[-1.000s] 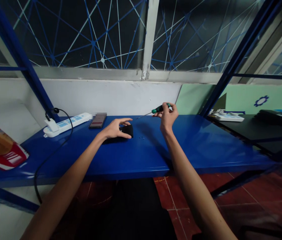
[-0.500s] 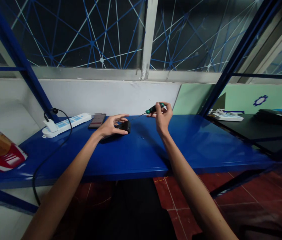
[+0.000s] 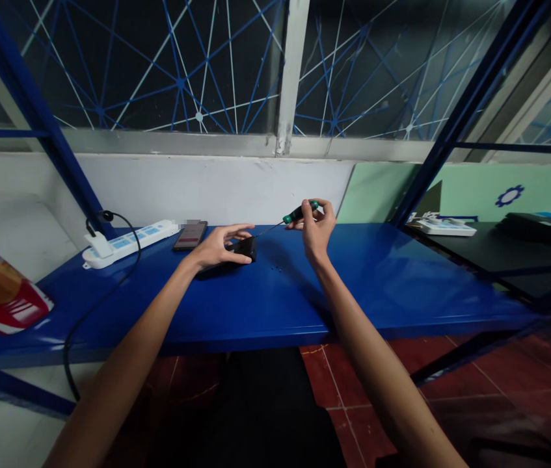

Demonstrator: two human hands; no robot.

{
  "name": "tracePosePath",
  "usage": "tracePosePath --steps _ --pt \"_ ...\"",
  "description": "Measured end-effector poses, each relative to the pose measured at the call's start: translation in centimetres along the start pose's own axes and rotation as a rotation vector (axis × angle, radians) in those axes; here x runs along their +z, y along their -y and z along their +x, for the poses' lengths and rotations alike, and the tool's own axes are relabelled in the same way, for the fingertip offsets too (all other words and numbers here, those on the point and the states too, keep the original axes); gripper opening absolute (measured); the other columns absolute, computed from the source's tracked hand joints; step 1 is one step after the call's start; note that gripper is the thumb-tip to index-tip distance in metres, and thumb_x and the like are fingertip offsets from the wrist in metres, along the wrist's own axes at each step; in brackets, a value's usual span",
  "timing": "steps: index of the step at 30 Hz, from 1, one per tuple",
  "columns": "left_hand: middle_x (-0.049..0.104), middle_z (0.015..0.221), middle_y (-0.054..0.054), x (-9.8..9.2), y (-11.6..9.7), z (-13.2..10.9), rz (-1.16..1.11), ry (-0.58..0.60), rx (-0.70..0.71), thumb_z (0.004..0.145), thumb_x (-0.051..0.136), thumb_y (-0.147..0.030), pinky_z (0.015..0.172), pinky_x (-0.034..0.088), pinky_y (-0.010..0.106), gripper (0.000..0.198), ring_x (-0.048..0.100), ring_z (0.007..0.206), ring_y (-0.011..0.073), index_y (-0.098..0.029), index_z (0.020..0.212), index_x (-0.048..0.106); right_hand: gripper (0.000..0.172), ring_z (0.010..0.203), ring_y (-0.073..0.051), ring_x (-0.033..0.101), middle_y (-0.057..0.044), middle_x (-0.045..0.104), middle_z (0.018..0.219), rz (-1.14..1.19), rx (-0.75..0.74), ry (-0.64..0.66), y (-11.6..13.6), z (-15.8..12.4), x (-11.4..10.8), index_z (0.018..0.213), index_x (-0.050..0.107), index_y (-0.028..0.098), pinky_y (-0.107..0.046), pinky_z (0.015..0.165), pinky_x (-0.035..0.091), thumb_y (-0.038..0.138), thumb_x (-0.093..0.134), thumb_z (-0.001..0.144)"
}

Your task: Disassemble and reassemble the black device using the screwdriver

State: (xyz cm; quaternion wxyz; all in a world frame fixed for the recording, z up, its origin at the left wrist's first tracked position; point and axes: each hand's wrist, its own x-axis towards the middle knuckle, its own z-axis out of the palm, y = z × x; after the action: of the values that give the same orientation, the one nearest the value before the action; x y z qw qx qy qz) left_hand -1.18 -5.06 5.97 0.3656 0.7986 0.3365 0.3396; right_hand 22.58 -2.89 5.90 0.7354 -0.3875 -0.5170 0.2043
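My left hand (image 3: pixel 219 247) is closed round a small black box-shaped device (image 3: pixel 246 248), thumb along its near side and fingers over the far side. The device rests on or just above the blue table; my hand hides much of it. My right hand (image 3: pixel 319 227) grips the green and black handle of a screwdriver (image 3: pixel 299 213). The screwdriver slants down to the left, its thin shaft reaching the device's right end. Whether the tip sits in a screw is too small to tell. Several tiny dark pieces, apparently screws (image 3: pixel 276 268), lie on the table to the right of the device.
A phone (image 3: pixel 190 235) lies behind my left hand, beside a white power strip (image 3: pixel 131 244) with a black cable (image 3: pixel 109 286). At the left edge stands a red and amber container (image 3: pixel 6 292). Blue frame posts (image 3: pixel 431 156) rise at both sides of the blue table (image 3: pixel 377 279).
My right hand and the screwdriver have shifted very slightly left and down. The device's right end has moved a touch to the right; both grips stay the same.
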Motion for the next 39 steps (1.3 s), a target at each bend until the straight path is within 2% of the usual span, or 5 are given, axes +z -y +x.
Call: tracePosePath --steps 11,16,24,32,39 --pt "0.061 0.122 0.012 0.2 0.0 0.1 0.028 -0.017 -0.002 0.06 0.082 -0.033 0.103 0.038 0.045 0.081 0.054 0.117 0.0284 -0.019 0.134 0.051 0.037 0.04 -0.009 0.055 0.005 0.055 0.066 0.025 -0.008 0.016 -0.1 0.1 -0.2 0.091 0.041 0.024 -0.023 0.041 0.046 0.053 0.061 0.08" --pt "0.062 0.12 0.012 0.6 0.7 0.4 0.084 0.001 0.015 0.06 0.082 -0.035 0.101 0.039 0.045 0.08 0.056 0.115 0.0279 -0.019 0.133 0.052 0.035 0.031 -0.008 0.044 0.009 0.045 0.048 -0.158 -0.03 0.019 -1.0 0.4 -1.2 0.083 0.049 0.022 -0.02 0.032 0.034 0.055 0.062 0.079" --pt "0.062 0.119 0.013 1.2 3.2 0.7 0.238 0.059 0.018 0.059 0.082 -0.043 0.095 0.043 0.045 0.083 0.057 0.111 0.029 -0.019 0.132 0.052 0.023 0.038 -0.013 0.053 0.004 0.054 0.048 -0.04 0.43 0.286 -3.8 0.9 -2.1 0.077 0.054 0.018 -0.024 0.035 0.044 0.04 0.057 0.081" --pt "0.064 0.117 0.012 1.4 3.8 0.8 0.316 0.068 0.002 0.057 0.082 -0.044 0.093 0.043 0.042 0.083 0.058 0.108 0.0284 -0.019 0.132 0.054 0.04 0.026 -0.01 0.04 0.005 0.046 0.034 -0.185 0.414 0.346 -5.4 0.3 -3.3 0.062 0.048 0.02 -0.021 0.027 0.03 0.053 0.062 0.079" --pt "0.063 0.119 0.012 1.5 4.0 0.7 0.348 0.111 -0.015 0.058 0.08 -0.047 0.091 0.044 0.04 0.085 0.058 0.109 0.0302 -0.021 0.134 0.053 0.026 0.032 -0.012 0.045 0.005 0.054 0.046 -0.208 0.473 0.486 -5.7 0.0 -4.5 0.079 0.052 0.02 -0.022 0.029 0.032 0.045 0.057 0.083"
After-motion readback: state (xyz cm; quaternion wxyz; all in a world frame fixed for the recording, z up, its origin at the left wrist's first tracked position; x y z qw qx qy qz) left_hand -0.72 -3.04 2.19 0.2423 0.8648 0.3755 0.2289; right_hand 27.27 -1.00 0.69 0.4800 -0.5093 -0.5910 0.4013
